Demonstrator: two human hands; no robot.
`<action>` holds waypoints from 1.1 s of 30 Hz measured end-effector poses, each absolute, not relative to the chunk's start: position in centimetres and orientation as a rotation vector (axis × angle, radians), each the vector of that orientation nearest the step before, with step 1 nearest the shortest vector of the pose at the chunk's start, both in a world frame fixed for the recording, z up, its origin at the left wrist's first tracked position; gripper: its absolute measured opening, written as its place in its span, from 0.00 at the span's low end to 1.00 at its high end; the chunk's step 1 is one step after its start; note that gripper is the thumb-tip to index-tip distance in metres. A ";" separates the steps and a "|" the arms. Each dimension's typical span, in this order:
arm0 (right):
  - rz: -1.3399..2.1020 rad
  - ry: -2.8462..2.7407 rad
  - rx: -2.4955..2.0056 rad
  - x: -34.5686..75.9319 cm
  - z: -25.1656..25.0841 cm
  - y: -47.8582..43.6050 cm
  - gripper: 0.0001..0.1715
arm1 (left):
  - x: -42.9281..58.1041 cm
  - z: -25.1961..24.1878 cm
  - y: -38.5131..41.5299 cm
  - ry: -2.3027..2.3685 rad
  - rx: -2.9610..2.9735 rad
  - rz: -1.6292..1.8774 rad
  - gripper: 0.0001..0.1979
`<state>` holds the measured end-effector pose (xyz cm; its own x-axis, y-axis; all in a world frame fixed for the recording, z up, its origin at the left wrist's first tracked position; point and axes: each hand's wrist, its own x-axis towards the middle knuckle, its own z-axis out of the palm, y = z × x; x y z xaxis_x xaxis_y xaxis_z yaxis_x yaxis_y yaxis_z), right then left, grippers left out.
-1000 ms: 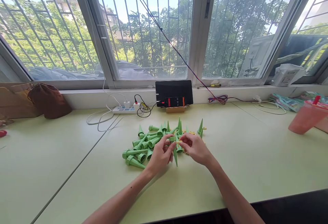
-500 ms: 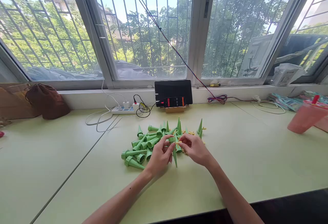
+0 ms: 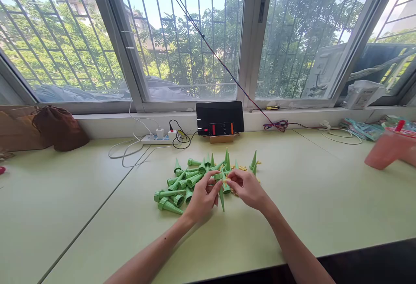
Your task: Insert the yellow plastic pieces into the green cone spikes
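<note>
My left hand (image 3: 204, 195) is closed around a green plastic spike (image 3: 221, 199), its ribbed collar up between the fingers and its point hanging downward. Facing it, my right hand (image 3: 246, 187) pinches a small yellow piece (image 3: 226, 181) against the side of the spike, just under the collar. Whether the piece sits in the spike or only touches it, I cannot tell. Left of and behind my hands lies a heap of similar green spikes (image 3: 177, 184), some on their sides, some standing point up. More small yellow pieces (image 3: 242, 168) are scattered behind my right hand.
At the back, a tablet (image 3: 219, 111) leans with a lit phone (image 3: 223, 129) before it. A power strip (image 3: 159, 140) with cables is to its left. A brown drawstring bag (image 3: 60, 128) stands far left, and a pink cup (image 3: 386, 150) far right on the pale table (image 3: 308, 206).
Almost nothing differs. Both hands keep their place, with the spike and the yellow piece held together as before.
</note>
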<state>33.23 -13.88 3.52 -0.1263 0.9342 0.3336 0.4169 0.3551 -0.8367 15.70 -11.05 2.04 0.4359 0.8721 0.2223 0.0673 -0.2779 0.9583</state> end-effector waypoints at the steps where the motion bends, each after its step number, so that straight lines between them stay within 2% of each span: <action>1: 0.716 -1.718 -1.213 33.2 3.5 -13.9 0.11 | 15.7 2.1 -11.1 0.827 1.669 0.983 0.18; 13: 0.697 -1.758 -1.267 33.2 3.3 -13.8 0.18 | 15.6 2.3 -11.2 0.817 1.671 0.969 0.20; 22: 0.713 -1.706 -1.213 33.1 3.4 -13.9 0.08 | 15.7 2.3 -11.2 0.834 1.648 0.985 0.19; 33: 0.718 -1.727 -1.245 33.1 3.4 -13.9 0.12 | 15.7 2.1 -11.1 0.832 1.670 0.980 0.20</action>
